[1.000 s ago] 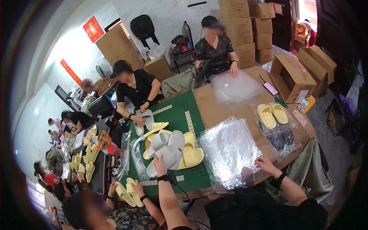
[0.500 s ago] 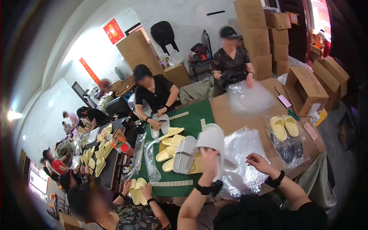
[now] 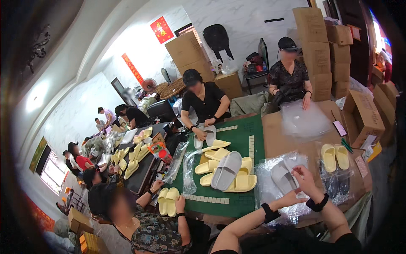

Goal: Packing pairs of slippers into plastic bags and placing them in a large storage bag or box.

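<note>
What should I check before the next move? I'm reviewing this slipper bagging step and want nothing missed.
1. Grey foam slipper lies on the clear plastic bags: ok.
2. Left hand at the slipper's near edge: ok; firm grip: cannot tell.
3. Right hand over the slipper and bag: ok; bag mouth open: cannot tell.
4. Second grey foam slipper within sight, on the yellow foam slippers: ok.
5. Bagged pair of yellow slippers lies apart, to the right: ok.
</note>
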Motion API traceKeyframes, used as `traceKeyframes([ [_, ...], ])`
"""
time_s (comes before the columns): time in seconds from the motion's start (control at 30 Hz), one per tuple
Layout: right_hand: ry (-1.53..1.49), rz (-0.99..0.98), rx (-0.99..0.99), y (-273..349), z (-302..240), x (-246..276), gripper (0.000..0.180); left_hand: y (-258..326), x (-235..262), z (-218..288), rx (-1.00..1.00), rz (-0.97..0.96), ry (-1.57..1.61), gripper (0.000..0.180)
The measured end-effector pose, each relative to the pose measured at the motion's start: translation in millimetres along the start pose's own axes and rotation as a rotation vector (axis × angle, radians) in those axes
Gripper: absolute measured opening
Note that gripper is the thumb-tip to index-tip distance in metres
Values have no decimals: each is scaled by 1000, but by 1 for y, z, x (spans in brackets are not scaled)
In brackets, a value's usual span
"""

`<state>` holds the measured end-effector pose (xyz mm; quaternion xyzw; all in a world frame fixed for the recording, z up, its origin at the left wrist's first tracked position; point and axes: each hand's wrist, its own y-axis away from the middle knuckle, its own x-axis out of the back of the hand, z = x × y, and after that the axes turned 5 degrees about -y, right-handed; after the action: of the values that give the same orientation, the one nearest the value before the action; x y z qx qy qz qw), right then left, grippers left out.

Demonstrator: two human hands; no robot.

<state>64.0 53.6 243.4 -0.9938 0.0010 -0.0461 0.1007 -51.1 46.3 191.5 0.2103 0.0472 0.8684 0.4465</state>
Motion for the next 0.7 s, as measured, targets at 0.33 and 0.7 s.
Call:
traceKeyframes([
  [0.33,241,-280,382,-16,-49,-42,18,11,-22,1,-304,124,470,63],
  [0.7,759,-409,1180,-36,-68,-66,31,39,6,30,-237,189,436,49],
])
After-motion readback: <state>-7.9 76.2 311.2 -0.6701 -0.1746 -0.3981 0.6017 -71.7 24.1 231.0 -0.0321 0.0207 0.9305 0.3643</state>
